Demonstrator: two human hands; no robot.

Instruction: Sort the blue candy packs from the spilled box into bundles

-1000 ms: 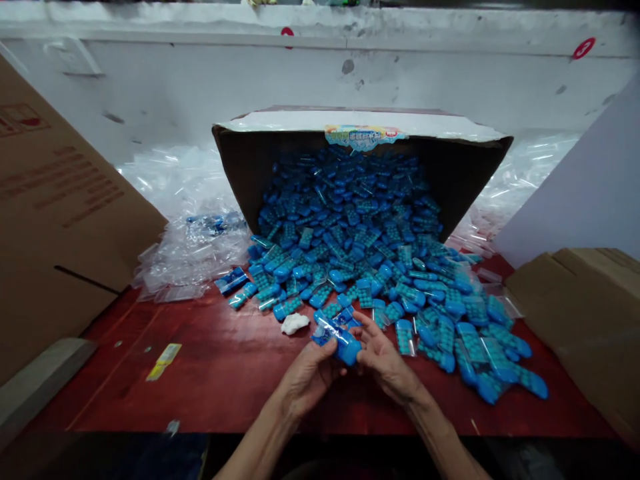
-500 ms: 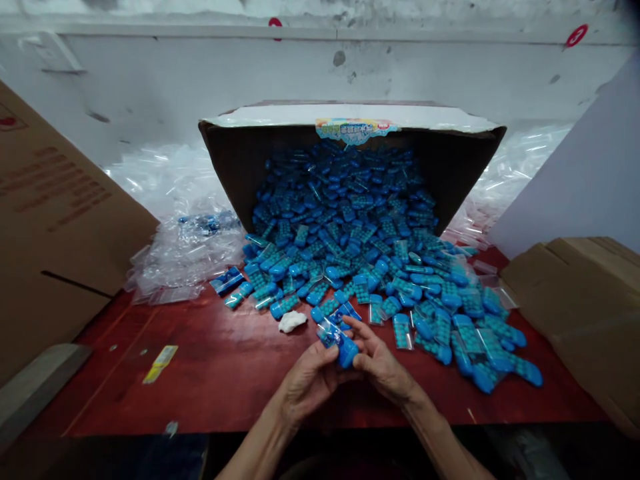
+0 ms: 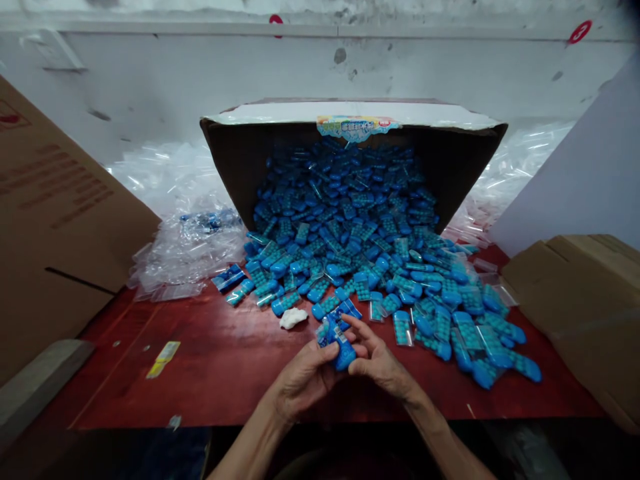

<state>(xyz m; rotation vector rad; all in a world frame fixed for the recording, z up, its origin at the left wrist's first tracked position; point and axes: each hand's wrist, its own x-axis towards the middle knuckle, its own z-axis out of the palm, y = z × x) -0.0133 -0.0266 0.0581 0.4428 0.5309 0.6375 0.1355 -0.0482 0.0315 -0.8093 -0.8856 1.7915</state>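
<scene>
My left hand (image 3: 307, 373) is closed around a small clear candy case (image 3: 343, 358) with a blue cap, tilted over the front of the table. A dark blue printed piece with a barcode-like patch lies along the case. My right hand (image 3: 383, 363) grips the case from the other side, thumb near the cap and a fingertip on the printed piece. Just beyond the fingers lies a blue printed packet (image 3: 350, 308). A big heap of similar candy cases (image 3: 345, 227), filled with turquoise balls, spills out of a tipped carton (image 3: 227, 173).
A white crumpled wad (image 3: 293, 318) and a yellow label strip (image 3: 163, 360) lie on the red table (image 3: 210, 373). Clear plastic pieces (image 3: 185, 257) are piled at left. Cardboard boxes stand at left (image 3: 60, 220) and right (image 3: 575, 300).
The case has turned slightly in my hands, and the barcode-like patch now shows on the printed piece. My right thumb has shifted a little left. The heap has not changed.
</scene>
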